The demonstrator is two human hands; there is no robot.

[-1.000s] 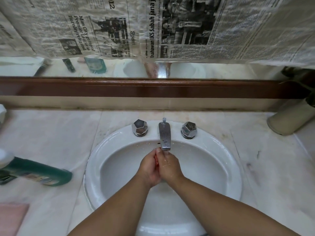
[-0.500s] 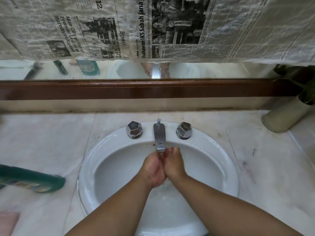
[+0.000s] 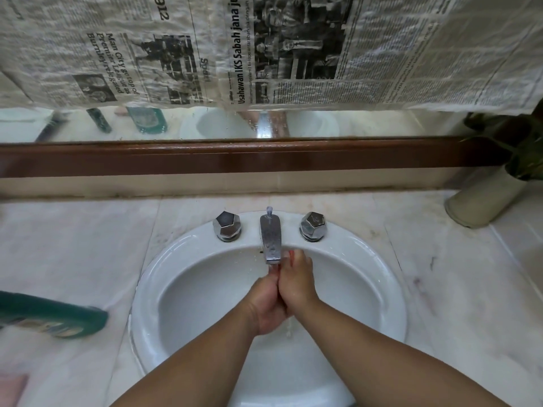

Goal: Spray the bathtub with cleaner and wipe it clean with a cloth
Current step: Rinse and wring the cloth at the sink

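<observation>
We press our left hand (image 3: 266,302) and right hand (image 3: 297,284) together under the spout (image 3: 271,242) to rinse, fingers straight, holding nothing; the green bottle (image 3: 53,317) lies aside on the counter (image 3: 73,245), bathtub out of view

The sink (image 3: 152,277) is glossy white; its tap (image 3: 270,239) and knobs (image 3: 226,226) are chrome. The counter (image 3: 73,245) is pale marble with faint grey veins. The bottle (image 3: 53,318) is dark green, the cloth (image 3: 11,389) pink, the rail (image 3: 235,157) red-brown, the newspaper (image 3: 117,54) black-and-white print, and the pot (image 3: 482,198) cream.
</observation>
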